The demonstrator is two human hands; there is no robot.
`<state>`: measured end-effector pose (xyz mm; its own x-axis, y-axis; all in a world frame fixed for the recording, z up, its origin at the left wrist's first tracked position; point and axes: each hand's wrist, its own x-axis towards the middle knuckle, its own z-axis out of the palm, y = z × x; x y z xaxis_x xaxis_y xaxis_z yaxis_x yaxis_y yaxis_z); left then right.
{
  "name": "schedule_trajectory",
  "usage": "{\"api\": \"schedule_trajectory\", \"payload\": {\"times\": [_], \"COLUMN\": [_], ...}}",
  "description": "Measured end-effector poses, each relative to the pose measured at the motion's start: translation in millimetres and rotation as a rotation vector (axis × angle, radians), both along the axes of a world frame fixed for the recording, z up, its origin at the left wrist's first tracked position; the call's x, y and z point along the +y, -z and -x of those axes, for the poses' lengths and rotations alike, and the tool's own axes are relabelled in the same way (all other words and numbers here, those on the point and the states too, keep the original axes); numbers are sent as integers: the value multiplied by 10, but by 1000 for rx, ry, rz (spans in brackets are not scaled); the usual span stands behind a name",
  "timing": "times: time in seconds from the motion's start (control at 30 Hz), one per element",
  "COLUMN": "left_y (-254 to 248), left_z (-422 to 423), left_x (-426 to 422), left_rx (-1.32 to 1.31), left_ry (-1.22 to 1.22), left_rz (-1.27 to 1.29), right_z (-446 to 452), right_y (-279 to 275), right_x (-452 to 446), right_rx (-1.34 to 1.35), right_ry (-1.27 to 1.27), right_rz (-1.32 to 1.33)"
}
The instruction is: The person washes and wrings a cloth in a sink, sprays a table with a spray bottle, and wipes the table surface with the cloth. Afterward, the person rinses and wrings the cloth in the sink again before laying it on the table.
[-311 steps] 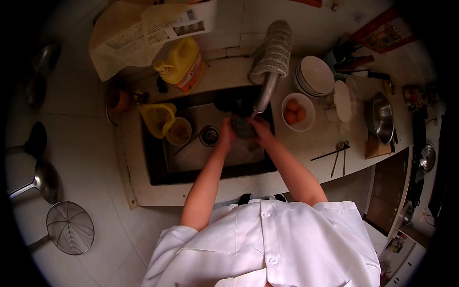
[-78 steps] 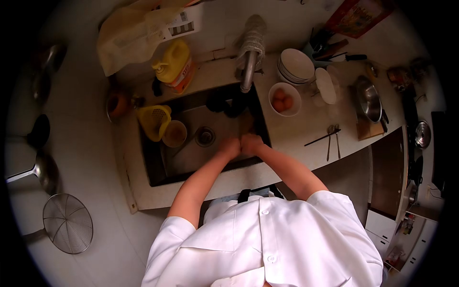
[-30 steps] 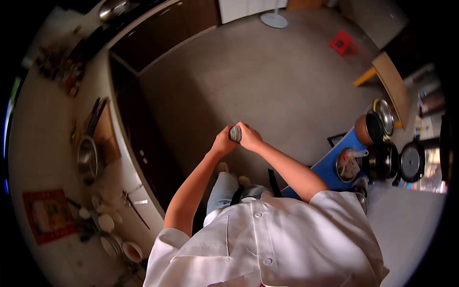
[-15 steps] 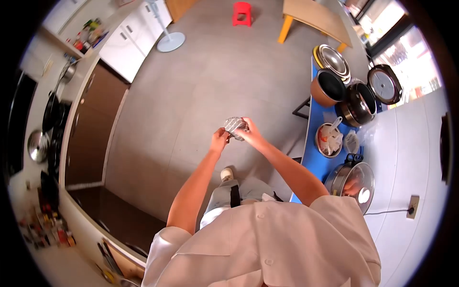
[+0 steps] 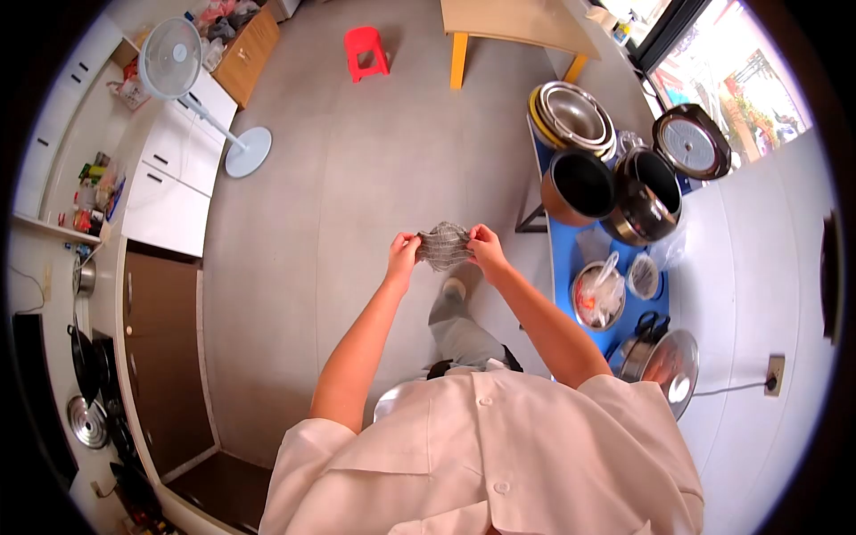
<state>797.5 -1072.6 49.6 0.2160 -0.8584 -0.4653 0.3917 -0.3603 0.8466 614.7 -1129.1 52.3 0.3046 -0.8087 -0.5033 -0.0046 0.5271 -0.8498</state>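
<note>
A crumpled grey cloth [image 5: 443,247] with pale stripes is stretched between my two hands, in front of my body above the floor. My left hand [image 5: 404,255] pinches its left edge, thumb and fingers pressed together. At the opposite edge, my right hand [image 5: 487,249] grips the fabric the same way. The cloth's middle bulges and sags a little between them. Its exact kind cannot be made out.
On my right a blue table [image 5: 560,260] bears a dark inner pot [image 5: 578,189], a rice cooker [image 5: 644,214], stacked metal bowls [image 5: 575,116] and a glass-lidded pot [image 5: 675,366]. Ahead are a red stool [image 5: 364,52], a wooden table [image 5: 526,22] and a standing fan [image 5: 248,152]. Kitchen cabinets [image 5: 160,330] line the left.
The cloth, bunched up with my right hand over it before, is now spread wider, one hand at each side. My view has shifted forward, bringing the stool and fan closer and further left.
</note>
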Motion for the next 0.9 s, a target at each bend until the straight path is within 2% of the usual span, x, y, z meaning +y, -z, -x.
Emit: {"api": "schedule_trajectory", "payload": {"times": [0.1, 0.17, 0.23, 0.3, 0.43, 0.47, 0.57, 0.6, 0.67, 0.83, 0.9], "left_y": [-152, -183, -284, -373, -372, -337, -280, -285, -258, -340, -331], "left_z": [-23, -41, -11, 5, -51, -100, -261, -344, -520, -890, -939], "left_x": [-659, -1115, -1484, -1812, -2644, -2858, -3530, -3781, -4236, -5430, -5811], "left_rx": [-23, -46, 76, 104, 209, 186, 194, 199, 99, 4, -58], "left_ry": [-5, 43, 37, 88, 114, 138, 111, 122, 133, 269, 334], "left_rz": [16, 45, 124, 140, 157, 174, 162, 166, 144, 178, 171], "right_z": [-41, -49, -52, -93, -132, -137, -237, -261, -295, -487, -564], "right_y": [-342, -522, -449, -450, -469, -445, -392, -372, -297, -592, -688], "right_x": [-638, -1019, -1397, -1723, -2412, -2617, -3232, -3476, -3926, -4979, -5326], "right_rx": [-71, -235, -212, -226, -289, -248, -246, -243, -271, -181, -16], "right_ry": [36, 30, 26, -80, -50, -58, 180, 190, 304, 368, 332], "right_rz": [-42, -247, -267, -209, -226, -208, -170, -164, -161, -119, -50]}}
